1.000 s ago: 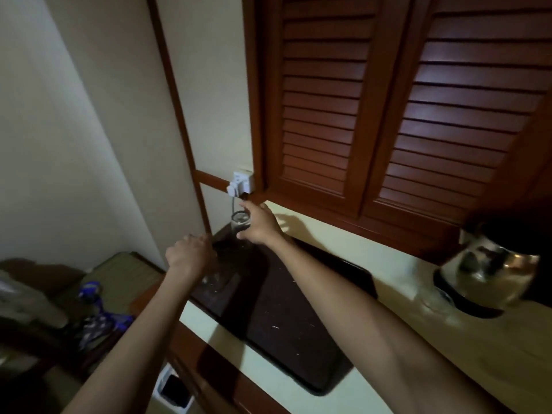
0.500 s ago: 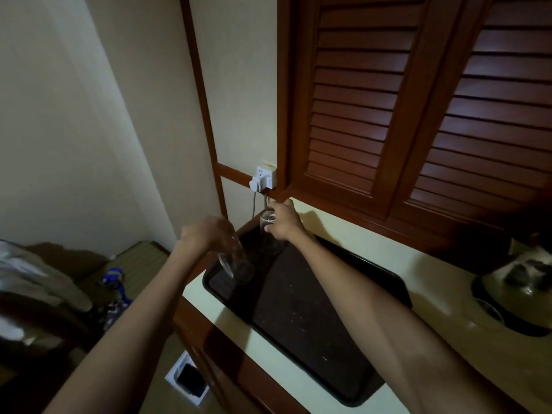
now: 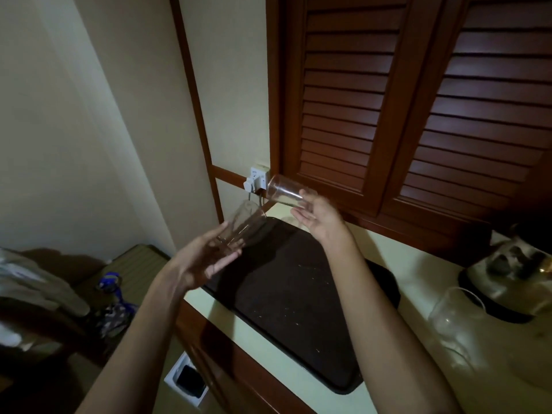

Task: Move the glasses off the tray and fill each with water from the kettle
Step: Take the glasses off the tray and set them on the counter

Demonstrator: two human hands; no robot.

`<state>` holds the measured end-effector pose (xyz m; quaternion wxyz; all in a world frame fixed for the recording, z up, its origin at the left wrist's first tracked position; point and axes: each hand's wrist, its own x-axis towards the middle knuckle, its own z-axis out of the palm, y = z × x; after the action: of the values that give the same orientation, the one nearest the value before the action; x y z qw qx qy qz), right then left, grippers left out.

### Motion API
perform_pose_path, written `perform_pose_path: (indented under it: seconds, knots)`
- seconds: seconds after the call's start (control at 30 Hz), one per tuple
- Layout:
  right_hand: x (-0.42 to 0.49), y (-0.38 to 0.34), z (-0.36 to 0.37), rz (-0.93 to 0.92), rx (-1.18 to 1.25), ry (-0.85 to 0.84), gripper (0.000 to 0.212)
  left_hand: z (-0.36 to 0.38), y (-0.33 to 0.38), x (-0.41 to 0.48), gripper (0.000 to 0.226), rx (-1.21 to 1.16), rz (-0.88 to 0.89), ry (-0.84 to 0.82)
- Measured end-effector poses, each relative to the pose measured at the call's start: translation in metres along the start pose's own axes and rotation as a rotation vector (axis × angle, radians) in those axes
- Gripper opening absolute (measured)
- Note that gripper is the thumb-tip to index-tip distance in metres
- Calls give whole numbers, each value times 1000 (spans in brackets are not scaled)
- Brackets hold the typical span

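My left hand (image 3: 206, 258) holds a clear glass (image 3: 243, 224) above the near left corner of the dark tray (image 3: 286, 297); the glass is tilted, mouth up and to the right. My right hand (image 3: 318, 216) holds a second clear glass (image 3: 282, 191) by its base, tipped nearly sideways with its mouth toward the wall socket. Both glasses are lifted off the tray. A third clear glass (image 3: 455, 319) stands upright on the pale counter, right of the tray. The glass kettle (image 3: 516, 273) sits on its dark base at the far right, partly cut off.
Louvred wooden cabinet doors (image 3: 418, 100) hang just above the counter (image 3: 403, 258). A white plug adapter (image 3: 256, 180) with a cord sits in the wall behind the tray. Left of the counter, lower down, lie a suitcase (image 3: 134, 264) and clothes. A small white bin (image 3: 186, 380) stands on the floor.
Both hands have lifted their glasses off the tray and turned them from upside down to tilted on their sides. The view has shifted, showing the third glass and kettle closer.
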<state>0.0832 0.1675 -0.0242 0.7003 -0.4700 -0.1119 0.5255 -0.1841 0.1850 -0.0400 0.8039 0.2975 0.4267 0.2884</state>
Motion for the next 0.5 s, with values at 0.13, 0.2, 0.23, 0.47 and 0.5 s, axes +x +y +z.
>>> perform_pose_path:
  seconds: [0.13, 0.2, 0.23, 0.47, 0.5]
  knots:
    - [-28, -8, -33, 279, 506, -83, 49, 23, -30, -6, 73, -262, 21, -158]
    - [-40, -12, -45, 296, 484, -124, 50, 41, -42, -13, 93, -252, 50, -236]
    - [-47, -15, -50, 279, 447, -142, 45, 50, -47, -17, 98, -219, 70, -260]
    - [-113, -75, -115, 26, 71, -200, 22, 134, -96, -66, 60, 347, 402, -247]
    - [-124, -87, -131, -21, -4, -194, 26, 148, -107, -75, 59, 337, 429, -233]
